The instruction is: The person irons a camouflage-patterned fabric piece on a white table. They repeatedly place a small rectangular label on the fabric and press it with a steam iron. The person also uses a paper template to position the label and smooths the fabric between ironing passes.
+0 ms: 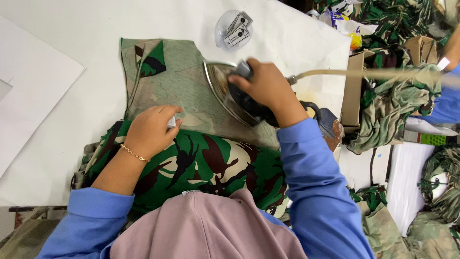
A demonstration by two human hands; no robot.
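Hands apart, right (268, 88) gripping iron (230, 93), left (151, 129) pressing fabric (182, 91)

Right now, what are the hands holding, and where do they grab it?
The right hand grips the iron by its top handle. The left hand pinches a small white piece against the cloth.

Iron (239, 98) handle hidden under right hand (266, 86)

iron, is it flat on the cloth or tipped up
Tipped up: the iron shows its shiny soleplate, its edge on the camouflage cloth, gripped by the right hand.
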